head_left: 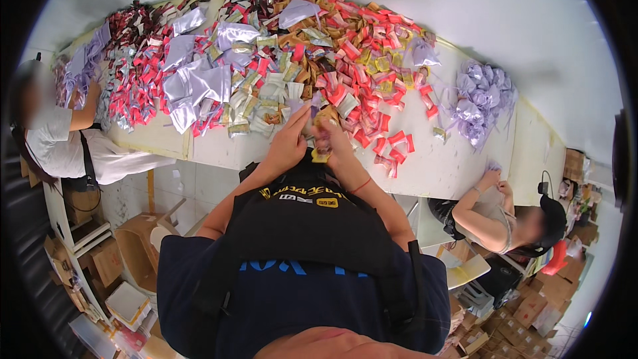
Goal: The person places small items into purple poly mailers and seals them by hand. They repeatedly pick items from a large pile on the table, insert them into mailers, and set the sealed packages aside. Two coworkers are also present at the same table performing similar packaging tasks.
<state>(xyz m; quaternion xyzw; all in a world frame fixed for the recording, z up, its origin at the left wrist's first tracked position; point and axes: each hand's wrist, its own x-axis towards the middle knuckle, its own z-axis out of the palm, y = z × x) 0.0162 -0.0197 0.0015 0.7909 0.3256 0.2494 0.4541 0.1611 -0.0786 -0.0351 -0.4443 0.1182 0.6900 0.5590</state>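
Observation:
At the near edge of the table my two hands meet in front of my chest. My left hand (289, 144) has its fingers pressed together along a small lilac pouch (316, 102), mostly hidden between the hands. In my right hand (339, 146) the fingers are curled round several small wrapped packets; a yellow packet (320, 157) pokes out below and a brown-gold packet (325, 117) shows above. Just beyond lies a broad heap of small packets, with red packets (352, 50) to the right and pale green-gold packets (269, 90) to the left.
Flat lilac satin pouches (196, 86) lie over the heap. A pile of filled lilac pouches (480, 103) sits on the white table (458, 169) at the right. One person (53, 133) works at the left end, another person (488, 219) at the right. Cardboard boxes (136, 246) stand below.

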